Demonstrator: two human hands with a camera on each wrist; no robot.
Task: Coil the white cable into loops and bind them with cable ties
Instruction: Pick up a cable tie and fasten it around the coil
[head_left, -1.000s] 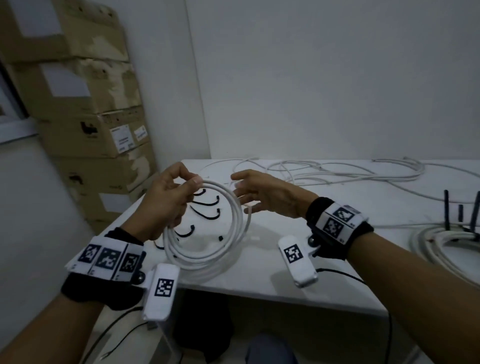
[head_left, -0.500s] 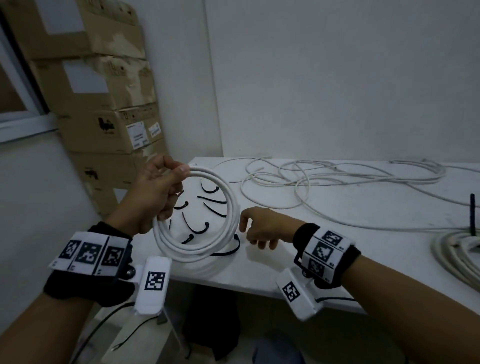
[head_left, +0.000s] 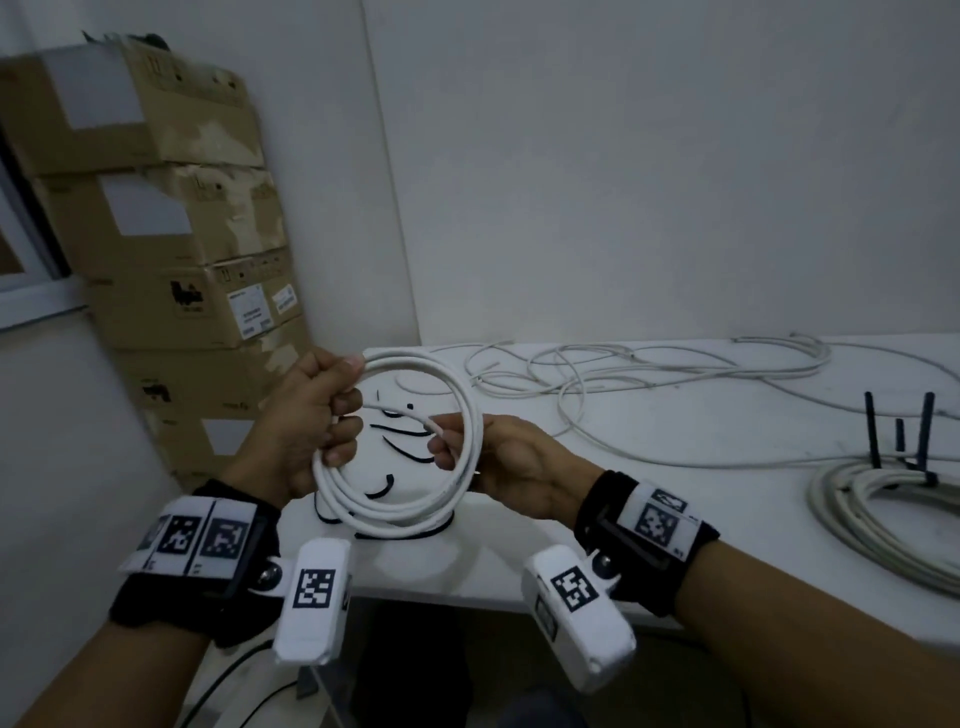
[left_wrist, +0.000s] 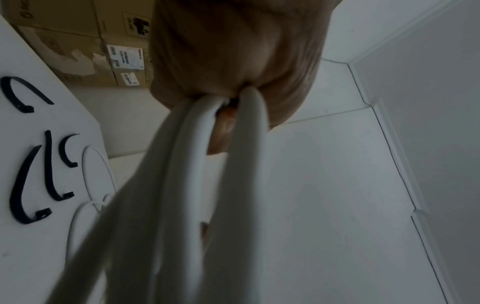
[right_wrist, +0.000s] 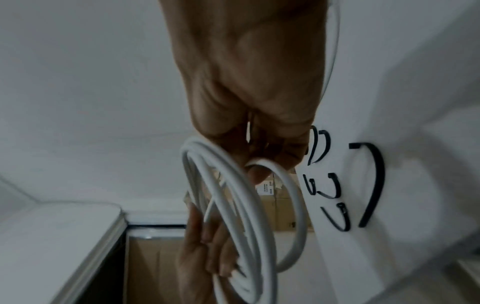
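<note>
While the white cable coil (head_left: 400, 457) hangs upright in the air above the near-left corner of the white tabletop (head_left: 675, 499), both hands are on it in the head view. Left hand (head_left: 306, 431) has fingers curled round the coil's upper-left arc, thumb on top. Right hand (head_left: 511, 470) sits at the coil's right side, fingertips pinching the cable's free end (head_left: 434, 427), which points inward across the ring. Black cable ties (head_left: 400, 439) lie loose on the tabletop behind and under the coil, seen through the ring. More loose white cable (head_left: 623, 374) sprawls across the far tabletop; a second bundled coil (head_left: 878, 514) lies at the right edge with black ties sticking up from it. Stacked cardboard boxes (head_left: 171, 270) stand against the wall on the left.

Left wrist view: left hand (left_wrist: 233, 51) closed tight round several white strands (left_wrist: 182, 164), which run out of the fist toward the camera. Four black cable ties (left_wrist: 39, 181) lie curved on the tabletop at left.

Right wrist view: right hand (right_wrist: 257, 86) holds one strand (right_wrist: 283, 176) between the fingertips, the rest of the coil (right_wrist: 228, 216) just beside it. Left hand's fingers (right_wrist: 202, 246) wrap the far side of the coil. Black cable ties (right_wrist: 369, 185) lie scattered on the tabletop at right. Image blurred, finger detail soft.
</note>
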